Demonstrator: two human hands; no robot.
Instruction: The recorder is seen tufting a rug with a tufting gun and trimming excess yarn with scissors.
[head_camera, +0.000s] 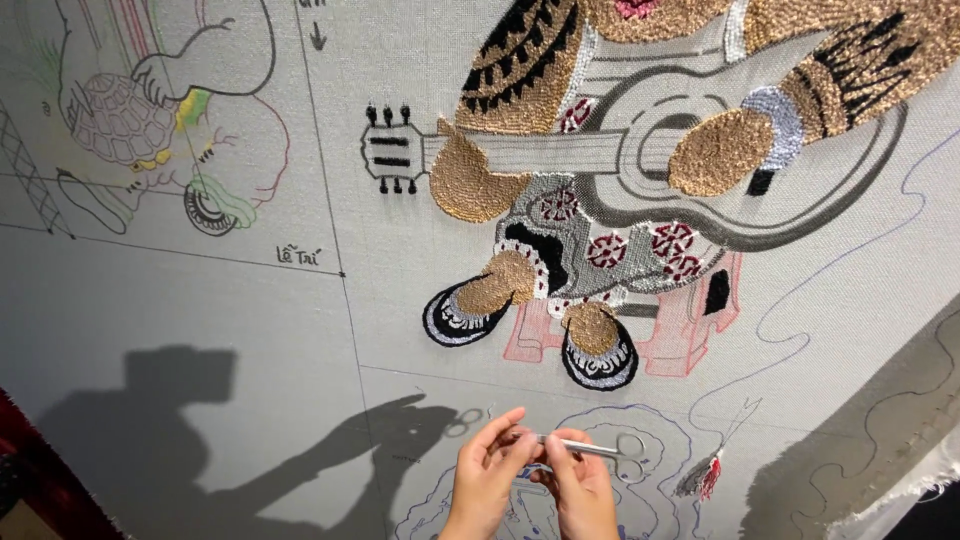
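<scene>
Both my hands are raised together low in the middle of the view, in front of a large grey embroidery canvas (420, 330). My right hand (585, 490) holds a pair of small silver scissors (600, 449) with the loop handles pointing right. My left hand (487, 470) pinches at the scissors' blade end, its fingertips touching those of the right hand. Just above them is a half-stitched guitar-playing figure (590, 190) in gold, black, silver and red thread.
A red and grey thread tassel (702, 478) hangs off the canvas right of my hands. An outlined turtle sketch (150, 120) fills the upper left. Blue pen outlines run under my hands. The fabric's frayed edge (900, 490) shows at lower right, a dark red frame (40, 470) at lower left.
</scene>
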